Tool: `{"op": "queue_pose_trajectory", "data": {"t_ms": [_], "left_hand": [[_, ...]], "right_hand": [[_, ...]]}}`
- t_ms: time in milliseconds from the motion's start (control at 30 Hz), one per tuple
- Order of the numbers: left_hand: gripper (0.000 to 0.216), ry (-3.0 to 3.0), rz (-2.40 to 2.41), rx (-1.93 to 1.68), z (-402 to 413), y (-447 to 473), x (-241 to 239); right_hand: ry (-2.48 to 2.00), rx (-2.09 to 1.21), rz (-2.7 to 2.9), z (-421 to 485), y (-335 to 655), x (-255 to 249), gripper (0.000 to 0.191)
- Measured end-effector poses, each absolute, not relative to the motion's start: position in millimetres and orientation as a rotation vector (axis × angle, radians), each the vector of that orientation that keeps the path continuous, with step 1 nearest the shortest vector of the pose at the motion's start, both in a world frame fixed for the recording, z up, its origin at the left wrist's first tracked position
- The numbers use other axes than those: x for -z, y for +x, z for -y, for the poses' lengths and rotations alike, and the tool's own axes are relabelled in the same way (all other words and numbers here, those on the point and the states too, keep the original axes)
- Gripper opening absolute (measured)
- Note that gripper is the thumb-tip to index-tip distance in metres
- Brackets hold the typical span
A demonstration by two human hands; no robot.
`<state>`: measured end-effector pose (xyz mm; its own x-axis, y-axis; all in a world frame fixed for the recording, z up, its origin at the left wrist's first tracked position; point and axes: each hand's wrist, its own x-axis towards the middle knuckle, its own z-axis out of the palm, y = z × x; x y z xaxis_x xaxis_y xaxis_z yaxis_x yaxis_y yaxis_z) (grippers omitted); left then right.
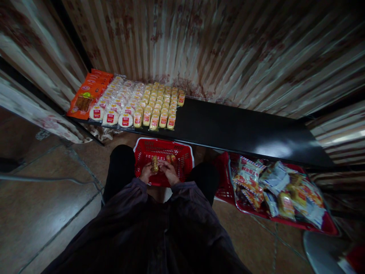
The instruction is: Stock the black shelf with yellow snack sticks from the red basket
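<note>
Left hand (pixel 145 173) pinching a small wrapped snack (pixel 154 165) over the near red basket (pixel 192 160), right hand (pixel 170 174) with fingers at its other side (can't tell if gripping). Black shelf (pixel 228 127) ahead: orange packs (pixel 87 95), round white packs (pixel 111 117), yellow packs (pixel 154 120) in rows, left end; second red basket (pixel 333 227) of bagged snacks (pixel 248 172) to the right.

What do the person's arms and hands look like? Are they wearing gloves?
No gloves: the left hand and right hand are both bare. The left sleeve and right sleeve are long, wrinkled and dark, a bit purplish-grey, reaching down to the wrists. It's too dim to tell any small markings.
</note>
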<state>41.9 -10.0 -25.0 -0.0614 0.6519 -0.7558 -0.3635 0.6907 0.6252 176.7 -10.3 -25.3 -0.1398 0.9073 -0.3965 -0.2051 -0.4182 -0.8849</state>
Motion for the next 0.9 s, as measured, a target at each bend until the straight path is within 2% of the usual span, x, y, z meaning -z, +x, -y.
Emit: {"op": "queue_pose_trajectory", "data": {"t_ms": [300, 800, 900], "left_hand": [[0.018, 0.248, -1.402, -0.861, 10.5, 42.5, 26.8], [0.026, 0.261, -1.440, -0.880, 9.2, 42.2, 29.9], [0.022, 0.272, -1.426, -0.874, 9.5, 42.2, 29.1]], "right_hand": [[-1.331, -1.668, 0.890, 9.9, 176.2, 19.8, 0.046], [-1.504, -1.541, 0.919, 7.5, 178.5, 44.8, 0.034], [-1.529, -1.538, 0.937, 7.8, 179.6, 47.9, 0.032]]}}
